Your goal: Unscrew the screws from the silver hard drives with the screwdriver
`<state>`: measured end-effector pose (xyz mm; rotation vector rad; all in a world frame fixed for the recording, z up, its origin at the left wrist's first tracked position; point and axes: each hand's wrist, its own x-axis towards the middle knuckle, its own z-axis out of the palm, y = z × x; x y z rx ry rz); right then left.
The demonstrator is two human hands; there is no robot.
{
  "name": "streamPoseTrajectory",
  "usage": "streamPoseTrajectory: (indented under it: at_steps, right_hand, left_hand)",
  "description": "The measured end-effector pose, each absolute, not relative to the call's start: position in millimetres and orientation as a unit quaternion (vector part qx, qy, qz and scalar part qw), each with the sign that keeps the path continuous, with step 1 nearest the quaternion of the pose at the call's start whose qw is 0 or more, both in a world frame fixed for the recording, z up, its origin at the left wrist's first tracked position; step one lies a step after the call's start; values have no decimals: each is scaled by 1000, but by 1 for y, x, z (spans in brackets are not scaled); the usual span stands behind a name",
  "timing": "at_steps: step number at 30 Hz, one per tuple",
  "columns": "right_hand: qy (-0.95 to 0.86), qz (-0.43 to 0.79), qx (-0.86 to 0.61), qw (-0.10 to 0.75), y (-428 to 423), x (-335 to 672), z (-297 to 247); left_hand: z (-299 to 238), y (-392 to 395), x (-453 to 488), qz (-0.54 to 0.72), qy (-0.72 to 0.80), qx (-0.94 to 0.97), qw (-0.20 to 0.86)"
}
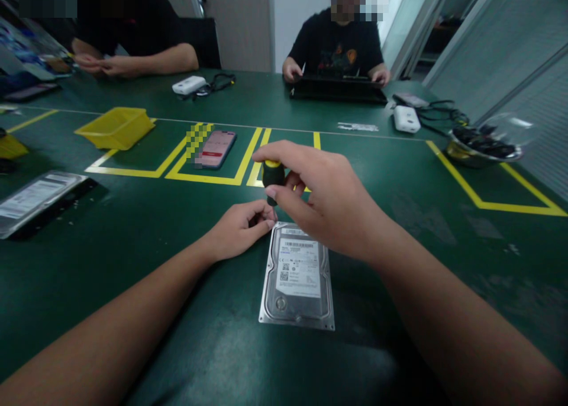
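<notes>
A silver hard drive (297,282) with a white label lies flat on the green table in front of me. My right hand (323,199) is closed round the yellow and black handle of a screwdriver (271,178), which stands upright over the drive's far left corner. My left hand (237,228) rests on the table just left of that corner. Its fingertips are pinched together at the screwdriver's lower end, and what they hold is too small to make out.
A phone (216,148) lies inside yellow floor-tape boxes beyond the drive. A yellow bin (116,128) stands at the left, another drive (38,199) at the far left, a metal bowl (483,145) at the right. Two other people sit across the table, one at a laptop (337,89).
</notes>
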<state>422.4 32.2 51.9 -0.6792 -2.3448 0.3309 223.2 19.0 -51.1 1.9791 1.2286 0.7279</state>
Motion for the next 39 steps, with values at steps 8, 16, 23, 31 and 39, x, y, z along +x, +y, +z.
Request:
streamPoseTrajectory:
  at_steps: [8, 16, 23, 31, 39]
  right_hand:
    - [-894, 110, -273, 338, 32, 423, 53]
    - [-894, 73, -289, 335, 34, 425, 54]
    - [-895, 90, -271, 342, 32, 429, 57]
    - [-889, 94, -271, 356, 30, 426, 57]
    - [-887, 108, -283, 349, 30, 429, 61]
  left_hand:
    - [-50, 19, 223, 277, 473, 765, 338]
    - [-50, 20, 221, 274, 474, 765, 338]
    - [-50, 20, 219, 269, 471, 767, 342]
    - [-49, 21, 219, 265, 462, 774, 342]
    - [-49, 21, 219, 248, 474, 773, 342]
